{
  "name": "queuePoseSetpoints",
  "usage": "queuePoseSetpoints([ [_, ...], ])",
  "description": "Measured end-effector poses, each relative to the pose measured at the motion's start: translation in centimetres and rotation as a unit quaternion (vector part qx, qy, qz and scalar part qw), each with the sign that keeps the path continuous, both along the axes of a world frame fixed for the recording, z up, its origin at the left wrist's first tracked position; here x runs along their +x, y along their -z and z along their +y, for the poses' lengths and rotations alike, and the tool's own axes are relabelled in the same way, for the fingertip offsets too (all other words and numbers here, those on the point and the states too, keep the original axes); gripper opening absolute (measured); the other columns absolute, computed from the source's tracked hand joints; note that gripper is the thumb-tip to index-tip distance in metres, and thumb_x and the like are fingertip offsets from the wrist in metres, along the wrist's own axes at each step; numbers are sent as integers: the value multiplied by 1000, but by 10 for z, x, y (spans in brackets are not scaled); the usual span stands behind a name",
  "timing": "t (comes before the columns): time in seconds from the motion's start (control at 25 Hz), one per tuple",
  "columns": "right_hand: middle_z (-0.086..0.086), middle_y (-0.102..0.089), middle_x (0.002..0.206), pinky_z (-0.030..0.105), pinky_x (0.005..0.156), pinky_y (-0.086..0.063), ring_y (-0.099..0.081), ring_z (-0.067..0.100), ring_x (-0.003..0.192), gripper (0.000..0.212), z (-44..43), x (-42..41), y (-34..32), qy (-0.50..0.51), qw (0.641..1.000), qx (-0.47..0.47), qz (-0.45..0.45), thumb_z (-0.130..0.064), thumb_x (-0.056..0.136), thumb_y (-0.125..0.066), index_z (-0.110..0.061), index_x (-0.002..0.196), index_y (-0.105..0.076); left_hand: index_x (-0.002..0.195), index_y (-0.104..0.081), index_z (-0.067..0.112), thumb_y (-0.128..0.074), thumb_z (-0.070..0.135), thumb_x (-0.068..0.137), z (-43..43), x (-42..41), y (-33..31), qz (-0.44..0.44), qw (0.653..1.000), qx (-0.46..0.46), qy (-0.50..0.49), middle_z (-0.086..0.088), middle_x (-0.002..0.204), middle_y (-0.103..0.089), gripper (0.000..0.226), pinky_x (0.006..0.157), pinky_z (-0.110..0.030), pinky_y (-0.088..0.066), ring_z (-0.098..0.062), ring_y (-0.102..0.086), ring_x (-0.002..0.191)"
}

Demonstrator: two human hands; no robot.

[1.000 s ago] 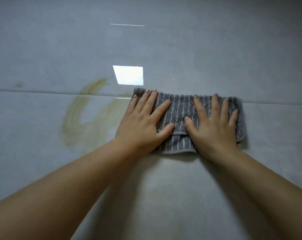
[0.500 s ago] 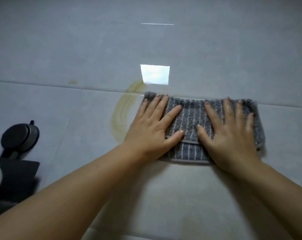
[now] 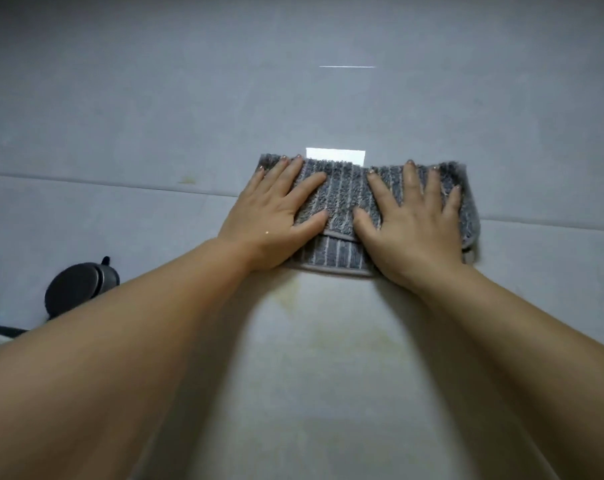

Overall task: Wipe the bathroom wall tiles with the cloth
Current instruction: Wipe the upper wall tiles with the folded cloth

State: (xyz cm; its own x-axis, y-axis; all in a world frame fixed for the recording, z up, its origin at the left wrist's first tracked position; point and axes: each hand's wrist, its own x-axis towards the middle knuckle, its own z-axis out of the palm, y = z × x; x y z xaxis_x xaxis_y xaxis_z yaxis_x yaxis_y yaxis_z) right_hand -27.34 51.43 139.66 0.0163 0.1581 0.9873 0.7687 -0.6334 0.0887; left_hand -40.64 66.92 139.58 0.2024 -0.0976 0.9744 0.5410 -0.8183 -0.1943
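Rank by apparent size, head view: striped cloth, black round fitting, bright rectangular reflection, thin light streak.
1. striped cloth
2. black round fitting, partly hidden
3. bright rectangular reflection
4. thin light streak

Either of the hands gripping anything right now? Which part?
Nothing is gripped. Left hand and right hand lie flat, fingers straight, pressing the folded grey cloth to the wall tiles, one on each half.

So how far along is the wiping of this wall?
Done: the upper tile looks evenly grey, no marks showing. In hand: left hand and right hand press the folded striped cloth flat across the grout line. Left: faint yellowish smears below the cloth and a small spot by the line, so roughly midway at best.
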Motion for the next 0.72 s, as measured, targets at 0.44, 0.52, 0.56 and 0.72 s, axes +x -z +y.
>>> queuePoseSetpoints([
  [0.44,5,10,162,55,117,8,13,30,148,67,-25,18,21,20,997,37,60,-68,91,-16,-44,152,1,155,-8,43,-18,72,91,-32,23,16,26,1000,-8,11,3,167,5,72,124,-40,6,-12,10,152],
  [0.52,6,10,162,56,117,9,12,32,148,67,-9,2,-1,10,997,44,65,-66,92,-18,-42,152,-3,155,-7,44,-23,69,96,-23,14,-8,20,999,-28,14,4,167,7,67,123,-39,8,-12,11,152],
  [0.56,6,10,162,56,116,10,13,32,148,67,-1,-5,-7,6,998,36,56,-66,92,-18,-42,152,-3,155,-7,44,-21,69,96,-14,7,-12,9,999,-33,13,4,167,6,65,123,-39,8,-11,11,152],
  [0.72,6,11,162,56,117,11,15,32,148,65,33,-31,3,-9,1000,-9,-6,-68,92,-15,-44,152,-2,155,-11,45,-11,75,88,30,-28,11,-31,999,-42,0,6,167,1,73,124,-37,5,-11,5,152],
])
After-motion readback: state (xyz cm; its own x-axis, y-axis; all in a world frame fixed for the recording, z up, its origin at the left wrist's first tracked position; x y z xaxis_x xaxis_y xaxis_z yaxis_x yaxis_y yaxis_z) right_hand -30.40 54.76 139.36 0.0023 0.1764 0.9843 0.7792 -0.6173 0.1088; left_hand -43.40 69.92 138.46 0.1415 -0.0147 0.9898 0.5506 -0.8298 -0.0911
